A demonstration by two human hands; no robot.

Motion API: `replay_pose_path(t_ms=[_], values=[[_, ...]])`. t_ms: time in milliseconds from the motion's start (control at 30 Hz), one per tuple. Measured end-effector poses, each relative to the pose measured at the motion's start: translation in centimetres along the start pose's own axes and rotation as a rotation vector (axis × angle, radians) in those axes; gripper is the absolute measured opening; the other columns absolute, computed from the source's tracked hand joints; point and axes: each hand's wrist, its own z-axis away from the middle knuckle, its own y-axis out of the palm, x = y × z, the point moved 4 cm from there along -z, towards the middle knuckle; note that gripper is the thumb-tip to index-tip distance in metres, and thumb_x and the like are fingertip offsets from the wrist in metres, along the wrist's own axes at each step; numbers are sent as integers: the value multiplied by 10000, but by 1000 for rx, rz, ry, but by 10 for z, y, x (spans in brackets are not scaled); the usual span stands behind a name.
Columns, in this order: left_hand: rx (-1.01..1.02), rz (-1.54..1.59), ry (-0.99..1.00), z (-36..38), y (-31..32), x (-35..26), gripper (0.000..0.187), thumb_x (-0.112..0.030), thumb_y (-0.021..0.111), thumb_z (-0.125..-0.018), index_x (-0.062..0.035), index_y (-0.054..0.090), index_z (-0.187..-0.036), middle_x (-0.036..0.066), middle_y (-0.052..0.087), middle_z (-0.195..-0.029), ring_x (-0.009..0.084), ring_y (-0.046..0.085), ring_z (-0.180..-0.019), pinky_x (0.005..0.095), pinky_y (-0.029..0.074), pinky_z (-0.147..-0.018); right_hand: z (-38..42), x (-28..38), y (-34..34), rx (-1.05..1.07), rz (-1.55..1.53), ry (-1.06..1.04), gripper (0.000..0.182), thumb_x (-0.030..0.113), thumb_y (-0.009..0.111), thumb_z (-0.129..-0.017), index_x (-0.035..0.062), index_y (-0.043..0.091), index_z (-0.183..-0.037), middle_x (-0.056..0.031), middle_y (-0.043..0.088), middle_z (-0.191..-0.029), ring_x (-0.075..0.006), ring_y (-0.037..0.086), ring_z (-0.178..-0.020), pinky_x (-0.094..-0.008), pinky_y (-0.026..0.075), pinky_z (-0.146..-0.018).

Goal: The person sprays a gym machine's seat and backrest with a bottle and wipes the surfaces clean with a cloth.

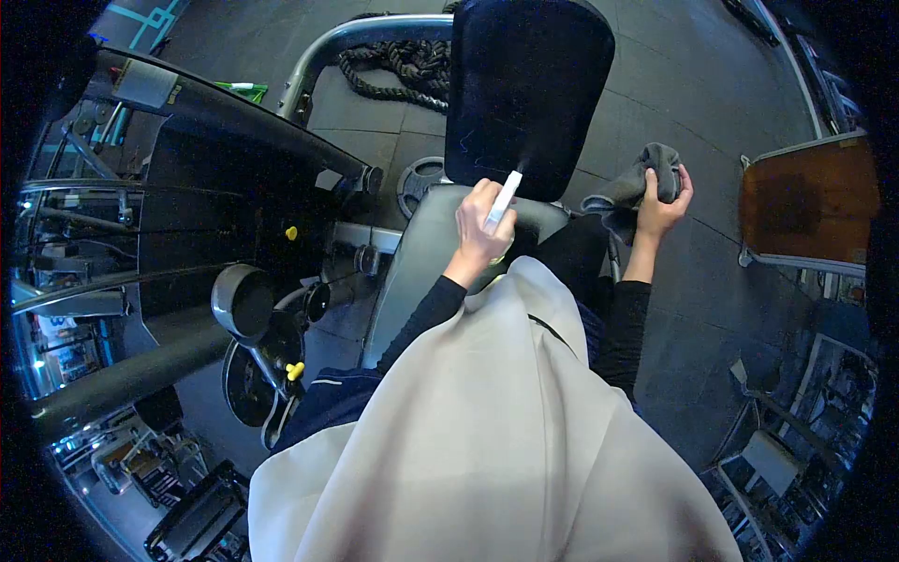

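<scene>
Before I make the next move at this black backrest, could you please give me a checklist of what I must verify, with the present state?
1. Left hand grips the white-topped spray bottle: ok.
2. Spray bottle's top points toward the black backrest: ok.
3. Right hand holds the grey cloth: ok.
4. Grey cloth is on the backrest's face: not ok, it is out to the right side.
5. Enough liquid in the bottle: cannot tell, its body is mostly hidden.
6. Black rope is away from both hands: ok, it lies beyond, on the floor.
</scene>
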Motion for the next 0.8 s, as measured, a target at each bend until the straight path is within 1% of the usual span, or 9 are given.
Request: replay_pose_path(t_ms=[200,300,400,467,567,633,667,767,800], values=[[52,-32,16,0,7,-9,133,-83,596,-668,4,606,-768,178,536,-742,362,553,-700,414,439,-624,0,-1,0,-11,-26,-1,544,183,796,-752,35,560,-1219,-154,586,-1222,-275,578,-1104,-390,463,-958],[77,-69,-25,3,5,-6,136,-83,592,-674,2,606,-779,177,548,-754,363,558,-719,413,445,-639,0,-4,0,-6,-13,7,546,192,800,-747,37,564,-1215,-151,589,-1216,-277,579,-1103,-390,464,-955],[4,-65,5,2,0,14,131,-116,585,-695,-26,602,-789,163,557,-778,395,582,-693,449,471,-617,2,-5,-2,-6,28,8,545,198,803,-742,35,569,-1207,-148,591,-1212,-281,580,-1102,-390,463,-954],[-56,-95,19,-1,-7,19,119,-108,570,-697,-17,597,-768,175,549,-757,393,571,-696,455,459,-610,1,-7,-2,-11,38,-13,537,200,805,-740,32,576,-1196,-146,590,-1214,-283,581,-1100,-390,461,-957],[-85,-96,-2,-2,-20,26,119,-100,563,-694,4,591,-745,185,546,-729,388,553,-696,448,452,-611,1,-8,-2,12,59,21,602,209,803,-748,22,526,-1250,-164,582,-1221,-287,574,-1111,-392,449,-972],[-124,-131,29,-4,-31,33,142,-53,550,-709,34,619,-799,151,570,-736,268,609,-627,359,490,-593,3,-6,0,-1,-97,90,671,213,801,-755,15,468,-1303,-187,571,-1235,-292,562,-1131,-398,439,-985],[-153,-109,34,-4,-35,36,145,-28,539,-716,40,621,-816,141,571,-736,242,609,-641,348,495,-594,5,-5,1,-7,-175,125,706,215,800,-758,11,438,-1330,-198,566,-1242,-294,556,-1141,-401,433,-992],[-258,-198,68,-8,-45,38,153,-79,544,-725,41,628,-770,155,601,-761,270,597,-657,359,482,-617,3,-13,3,45,-154,146,781,206,797,-766,5,362,-1382,-230,547,-1264,-300,549,-1152,-407,429,-998],[-236,-188,62,-8,-45,40,161,-90,545,-723,42,628,-764,157,606,-764,282,598,-660,366,481,-627,3,-14,2,43,-143,134,775,201,796,-767,4,366,-1380,-233,542,-1271,-299,551,-1151,-404,430,-996]])
